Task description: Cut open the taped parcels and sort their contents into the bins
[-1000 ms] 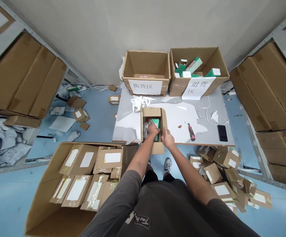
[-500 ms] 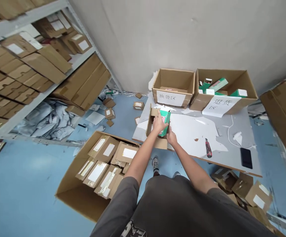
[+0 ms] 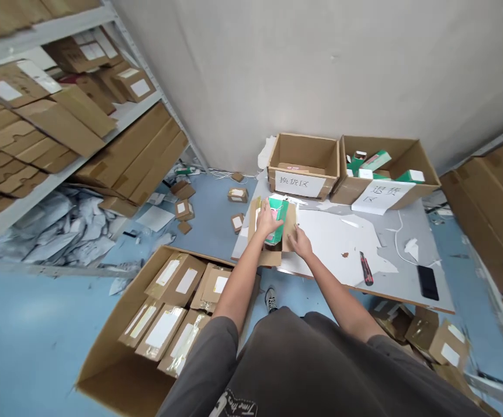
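In the head view my left hand grips a green and pink product box, thumb on its near face. The box is tilted, out of most of an open cardboard box that stands at the table's front left edge with its flaps spread. On the right side, my right hand has its fingers closed at the edge of that cardboard box's flap. The inside of the cardboard box is mostly hidden by the green box and my left hand.
Behind stand two large labelled cartons, left and right, the right one with green boxes. A utility knife and a phone lie on the table. A big carton of parcels sits at lower left.
My left hand has lifted the green box up from inside the cardboard box. My right hand has stayed by its right side. The view has swung left.
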A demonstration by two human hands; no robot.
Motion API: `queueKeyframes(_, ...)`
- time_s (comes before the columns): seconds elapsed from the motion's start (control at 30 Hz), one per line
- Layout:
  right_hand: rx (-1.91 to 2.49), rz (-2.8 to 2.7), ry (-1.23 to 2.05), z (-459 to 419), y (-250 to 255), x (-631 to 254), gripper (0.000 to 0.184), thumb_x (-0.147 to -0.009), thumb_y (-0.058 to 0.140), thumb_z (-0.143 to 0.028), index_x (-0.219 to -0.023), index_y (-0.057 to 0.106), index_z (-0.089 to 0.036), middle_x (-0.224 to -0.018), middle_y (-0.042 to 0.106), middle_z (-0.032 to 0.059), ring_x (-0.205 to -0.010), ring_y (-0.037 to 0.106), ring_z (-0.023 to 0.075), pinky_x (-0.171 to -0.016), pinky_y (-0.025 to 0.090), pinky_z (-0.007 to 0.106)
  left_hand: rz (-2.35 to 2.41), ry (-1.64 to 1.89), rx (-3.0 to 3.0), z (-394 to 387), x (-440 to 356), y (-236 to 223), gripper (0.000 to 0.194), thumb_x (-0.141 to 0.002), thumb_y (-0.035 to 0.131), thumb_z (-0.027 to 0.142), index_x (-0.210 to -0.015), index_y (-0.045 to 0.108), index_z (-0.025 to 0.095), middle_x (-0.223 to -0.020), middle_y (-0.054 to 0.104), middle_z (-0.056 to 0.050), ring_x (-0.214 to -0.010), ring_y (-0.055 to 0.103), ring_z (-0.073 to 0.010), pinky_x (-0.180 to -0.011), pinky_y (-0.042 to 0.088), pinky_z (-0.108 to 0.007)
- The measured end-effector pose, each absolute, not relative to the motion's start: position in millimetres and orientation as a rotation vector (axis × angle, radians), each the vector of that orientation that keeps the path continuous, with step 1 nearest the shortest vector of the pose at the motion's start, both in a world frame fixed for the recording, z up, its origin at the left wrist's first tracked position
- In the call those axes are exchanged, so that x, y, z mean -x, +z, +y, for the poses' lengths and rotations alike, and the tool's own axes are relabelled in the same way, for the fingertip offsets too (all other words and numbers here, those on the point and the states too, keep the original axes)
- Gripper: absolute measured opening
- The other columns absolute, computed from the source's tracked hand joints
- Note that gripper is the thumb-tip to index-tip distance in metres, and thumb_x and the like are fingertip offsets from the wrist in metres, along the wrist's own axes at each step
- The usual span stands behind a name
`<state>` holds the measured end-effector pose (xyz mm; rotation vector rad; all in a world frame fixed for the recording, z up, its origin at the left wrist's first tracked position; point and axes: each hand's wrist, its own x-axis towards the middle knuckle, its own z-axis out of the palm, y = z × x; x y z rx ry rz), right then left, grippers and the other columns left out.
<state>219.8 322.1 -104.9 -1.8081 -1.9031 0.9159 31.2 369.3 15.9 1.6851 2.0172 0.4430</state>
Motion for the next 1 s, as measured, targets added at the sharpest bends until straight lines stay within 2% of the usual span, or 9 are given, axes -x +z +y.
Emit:
queueKeyframes(0.07, 1.688, -1.766, 0.979, 327, -93, -236, 0.075, -0.101, 0.058, -0.052, -0.167, 0.040, -0.020, -0.162, 0.053, 0.0178, -0.144, 0.056, 0.0322, -0.116, 0.049, 0.048, 1.934, 0.505, -1.731, 377, -39, 21, 0.129, -0.077, 0.087, 0.034, -0.174, 0.004, 0.016, -0.172, 0.038, -0.022, -0.157, 0.041, -0.0370, -0.124, 0.038, -0.040)
queueKeyframes(0.13, 1.552, -1.606, 1.120, 330, -80, -245, 0.085, -0.093, 0.069, -0.057, -0.167, 0.041, -0.024, -0.155, 0.059, 0.0161, -0.135, 0.062, 0.0324, -0.112, 0.053, 0.050, 1.852, 0.568, -1.757, 383, -53, 28, 0.129, -0.076, 0.086, 0.034, -0.174, 0.004, 0.016, -0.169, 0.042, -0.022, -0.156, 0.042, -0.0375, -0.123, 0.038, -0.041)
queueKeyframes(0.3, 1.297, -1.277, 1.265, 328, -56, -252, 0.113, -0.067, 0.092, -0.052, -0.165, 0.040, -0.028, -0.133, 0.072, 0.0102, -0.111, 0.071, 0.0286, -0.102, 0.058, 0.045, 1.738, 0.637, -1.734, 390, -109, 47, 0.127, -0.074, 0.085, 0.035, -0.174, 0.008, 0.015, -0.154, 0.056, -0.024, -0.143, 0.054, -0.0412, -0.114, 0.043, -0.045)
queueKeyframes(0.47, 1.382, -0.982, 1.068, 318, -41, -288, 0.102, -0.062, 0.090, -0.046, -0.153, 0.049, -0.026, -0.122, 0.074, 0.0071, -0.098, 0.073, 0.0247, -0.093, 0.060, 0.040, 1.622, 0.675, -1.722, 384, -182, 61, 0.126, -0.070, 0.089, 0.033, -0.172, 0.017, 0.016, -0.150, 0.056, -0.025, -0.142, 0.053, -0.0444, -0.112, 0.041, -0.047)
queueKeyframes(0.6, 1.389, -0.846, 1.062, 302, -30, -339, 0.093, -0.057, 0.091, -0.041, -0.142, 0.055, -0.026, -0.108, 0.077, 0.0026, -0.089, 0.073, 0.0224, -0.085, 0.062, 0.037, 1.471, 0.746, -1.700, 378, -229, 60, 0.129, -0.065, 0.096, 0.040, -0.170, 0.026, 0.015, -0.153, 0.054, -0.027, -0.144, 0.049, -0.0463, -0.113, 0.039, -0.048)
queueKeyframes(0.67, 1.368, -0.810, 1.101, 294, -24, -364, 0.088, -0.058, 0.091, -0.039, -0.139, 0.057, -0.027, -0.101, 0.077, 0.0012, -0.086, 0.073, 0.0222, -0.081, 0.062, 0.036, 1.357, 0.806, -1.648, 378, -242, 52, 0.126, -0.065, 0.097, 0.045, -0.168, 0.032, 0.016, -0.152, 0.056, -0.025, -0.141, 0.052, -0.0433, -0.112, 0.041, -0.046)
queueKeyframes(0.77, 1.320, -0.786, 1.167, 284, -15, -395, 0.080, -0.063, 0.090, -0.039, -0.137, 0.061, -0.027, -0.103, 0.078, 0.0020, -0.087, 0.074, 0.0229, -0.080, 0.063, 0.035, 1.172, 0.770, -1.461, 379, -250, 32, 0.110, -0.068, 0.095, 0.050, -0.161, 0.046, 0.017, -0.138, 0.067, -0.018, -0.122, 0.065, -0.0336, -0.102, 0.049, -0.041)
queueKeyframes(0.9, 1.231, -0.810, 1.288, 279, -9, -421, 0.084, -0.064, 0.091, -0.039, -0.141, 0.061, -0.027, -0.110, 0.079, 0.0036, -0.092, 0.075, 0.0245, -0.082, 0.063, 0.036, 0.932, 0.655, -1.169, 374, -256, 5, 0.085, -0.062, 0.098, 0.053, -0.132, 0.068, 0.015, -0.111, 0.076, -0.011, -0.099, 0.070, -0.0247, -0.092, 0.055, -0.038)
queueKeyframes(1.0, 1.190, -0.848, 1.343, 280, -7, -432, 0.086, -0.064, 0.092, -0.039, -0.143, 0.060, -0.028, -0.114, 0.079, 0.0044, -0.093, 0.075, 0.0247, -0.081, 0.063, 0.036, 0.859, 0.739, -1.074, 369, -267, -6, 0.074, -0.055, 0.101, 0.052, -0.113, 0.071, 0.015, -0.107, 0.077, -0.009, -0.097, 0.070, -0.0236, -0.093, 0.055, -0.039)
